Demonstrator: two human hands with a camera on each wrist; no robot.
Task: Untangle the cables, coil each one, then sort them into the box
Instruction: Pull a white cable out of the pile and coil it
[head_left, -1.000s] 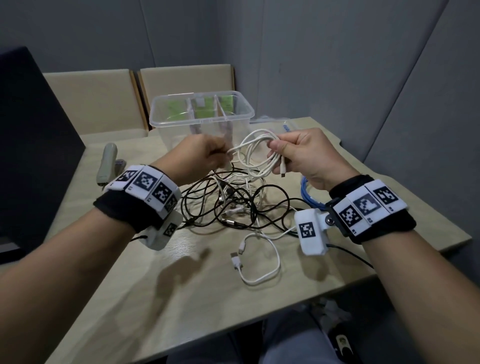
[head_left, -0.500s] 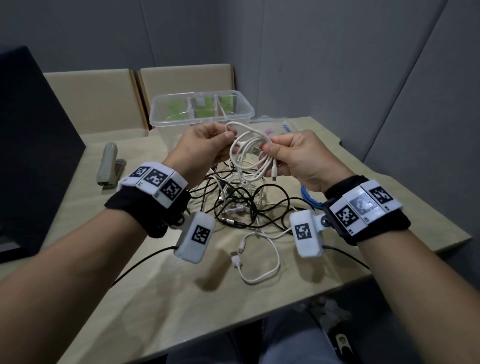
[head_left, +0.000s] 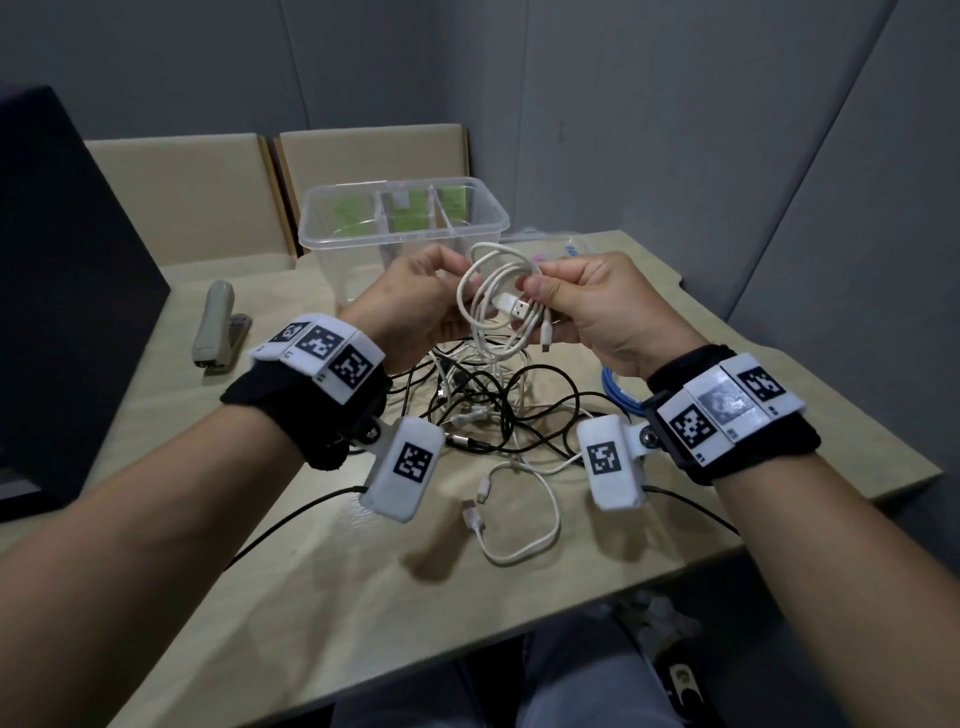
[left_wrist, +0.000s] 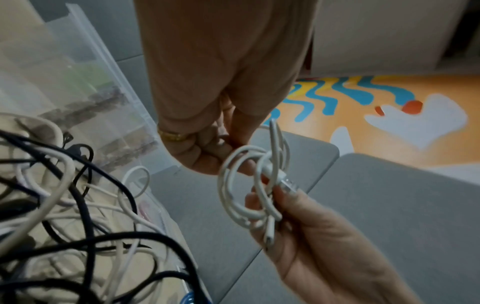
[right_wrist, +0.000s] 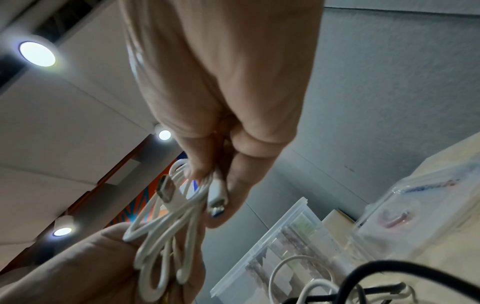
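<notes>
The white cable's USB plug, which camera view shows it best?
The head view: the USB plug faces the camera in sharp focus, beside the right hand pinching the white cable. The right wrist view shows it smaller and blurred; the left wrist view shows it blurred at the fingertips.

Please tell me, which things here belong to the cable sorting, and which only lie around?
Belong to the job:
white cable, held by both hands
tangled cables
short white cable
blue cable
clear box

Lying about:
stapler
plastic bag
</notes>
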